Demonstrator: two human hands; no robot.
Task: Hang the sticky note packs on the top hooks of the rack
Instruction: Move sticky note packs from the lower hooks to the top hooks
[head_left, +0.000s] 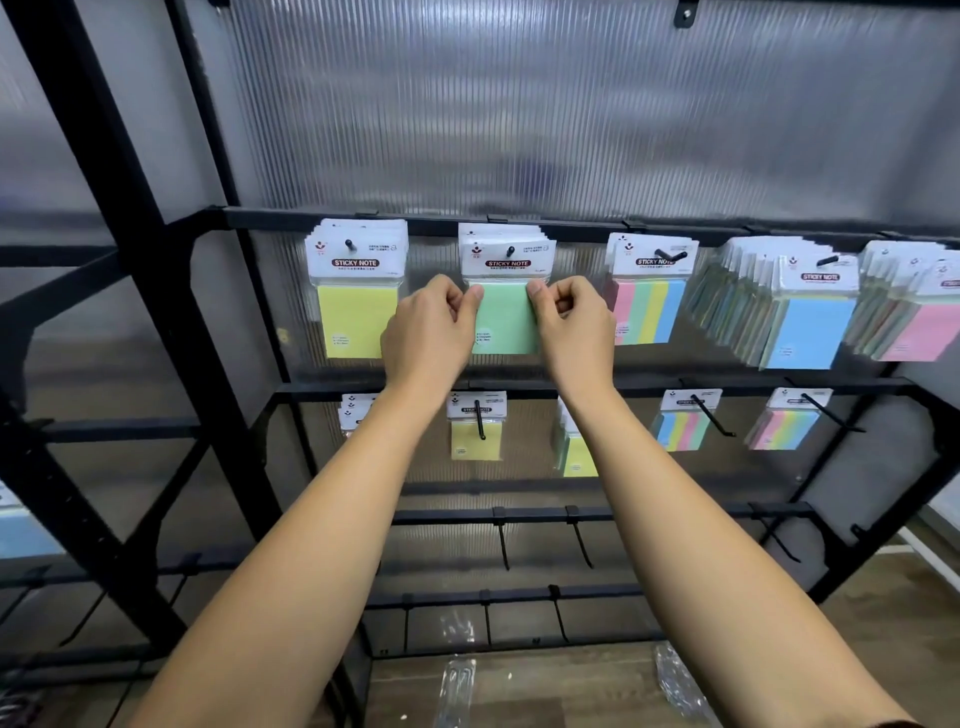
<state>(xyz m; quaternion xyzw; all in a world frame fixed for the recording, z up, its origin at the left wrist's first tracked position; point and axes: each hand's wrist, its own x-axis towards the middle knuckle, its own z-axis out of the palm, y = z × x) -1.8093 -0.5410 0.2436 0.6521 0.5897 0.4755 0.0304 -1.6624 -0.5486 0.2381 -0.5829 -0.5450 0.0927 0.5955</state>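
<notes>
Head view: the green pack hangs on the 2nd top hook from the left, flat face toward the camera, long axis vertical. Hook tip shows through the hole in the white header card, so the pack is threaded; more packs of the same type sit stacked behind it on that hook.

Hand state: left hand pinches the pack's upper left corner w/ thumb and forefinger, other fingers curled. Right hand pinches the upper right corner the same way. Both hands are level w/ each other, one each side, pack centred between them and in contact w/ both. Neither hand is nearer; grip is symmetric.

Key relation: the hook runs out from the top rail toward the person, so pack travel along the hook is front-to-back, away from the hands. Judgement: the pack appears seated; remaining action is likely a push back against the stack, then release.

Neighbours: yellow pack just left, partly behind the left hand; striped pack just right, close to the right hand. Risk, as judgement: knuckles brushing either neighbour on withdrawal.
</notes>
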